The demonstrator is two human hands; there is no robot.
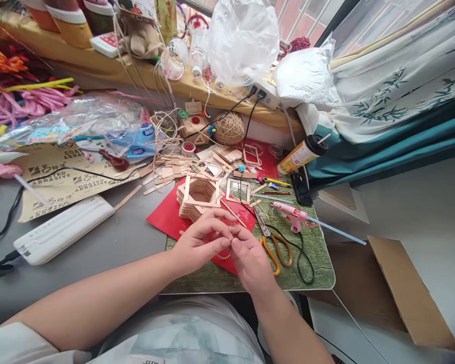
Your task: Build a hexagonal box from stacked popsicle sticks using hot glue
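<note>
My left hand and my right hand meet at the fingertips over the red paper. Both are closed in a pinch, and whatever sits between the fingers is too small to make out. Just beyond my left hand stands a stacked star-shaped frame of wooden craft sticks, hollow in the middle. A square craft-stick frame lies to its right. Scissors with orange handles rest beside my right hand. Farther right is a pink glue gun with a clear glue stick in its back.
Loose craft sticks and a ball of twine lie at the back. A drink cup and a phone are at the right. A white power strip and sandpaper lie left. Black cords cross the table.
</note>
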